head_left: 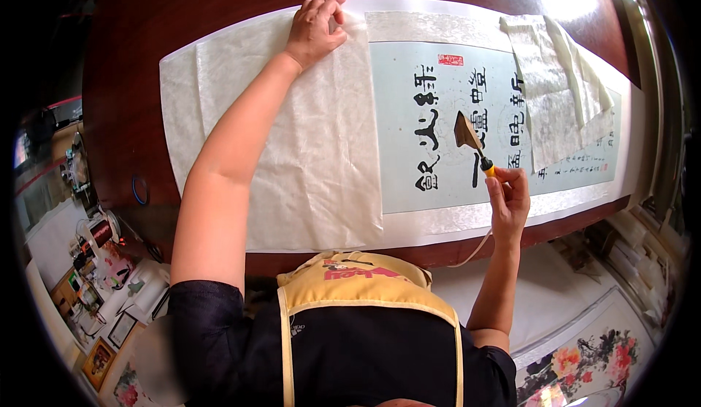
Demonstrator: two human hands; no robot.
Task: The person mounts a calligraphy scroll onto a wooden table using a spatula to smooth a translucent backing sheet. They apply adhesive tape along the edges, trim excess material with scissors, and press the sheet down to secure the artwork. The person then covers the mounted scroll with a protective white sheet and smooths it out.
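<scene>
A long mounted calligraphy scroll (398, 129) lies across the table, with black characters and a red seal on pale blue paper. My right hand (511, 195) is closed round the yellow handle of a small iron (465, 131). The iron's triangular metal head is over the characters; whether it touches the paper I cannot tell. Its pale cord (478, 248) hangs past the table's front edge. A cream cloth (307, 151) covers the scroll's left part. On the cloth's far edge rests my left hand (318, 31), fingers curled and their tips partly hidden.
Another cream cloth (558, 85) lies creased and folded over the scroll's right part. The table (182, 9) is dark red wood. Cluttered shelves and frames (102, 363) stand at left. A flower painting (584, 363) lies below at right. A dark loop (140, 189) is near the left edge.
</scene>
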